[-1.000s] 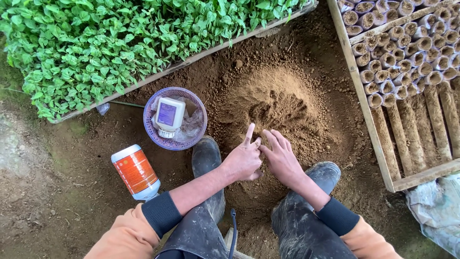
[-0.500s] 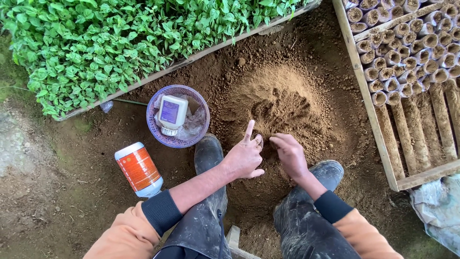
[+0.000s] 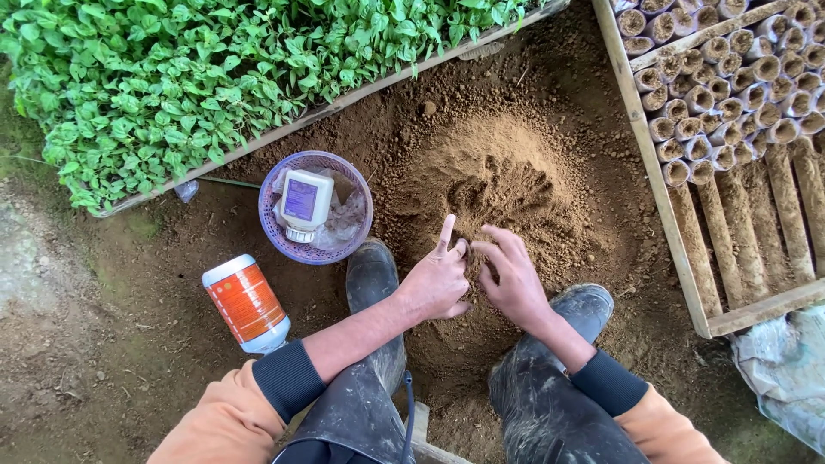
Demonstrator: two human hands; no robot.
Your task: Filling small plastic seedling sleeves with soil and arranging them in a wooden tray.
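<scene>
Dirt pile (image 3: 507, 185) on ground between boots, loose, soft and crumbly, light in small bits, best scooped from its near edge; left hand (image 3: 440, 282) and right hand (image 3: 513, 277) half curled, pinching dirt.

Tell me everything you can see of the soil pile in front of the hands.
The soil pile is a low, rounded mound of fine, loose, light-brown earth on darker ground, between the tray of green seedlings and the wooden frame of paper pots. Finger grooves and a scooped hollow mark its middle. The left hand and right hand rest on its near edge, fingers in the soil, left index finger raised. Both dark boots stand at its foot.
</scene>
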